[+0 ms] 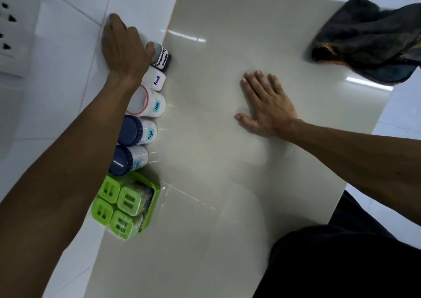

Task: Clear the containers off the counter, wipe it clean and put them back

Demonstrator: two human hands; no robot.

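Several containers stand in a row along the wall on the beige counter (227,138). The dark seasoning sauce jar (163,58) is at the far end, and my left hand (124,47) covers its top, thumb against its side. Then come a white salt jar (156,80), a red-rimmed MSG jar (145,101), a blue-lidded sugar jar (136,130), another blue-lidded jar (127,159) and a green rack of four spice shakers (124,206). My right hand (266,106) lies flat on the counter, fingers spread, holding nothing. A dark cloth (369,40) lies crumpled at the counter's far right edge.
White wall tiles run along the left, with a socket plate (13,31) on them. The counter's right edge drops to a white tiled floor. My dark-clothed body (341,263) is at the lower right.
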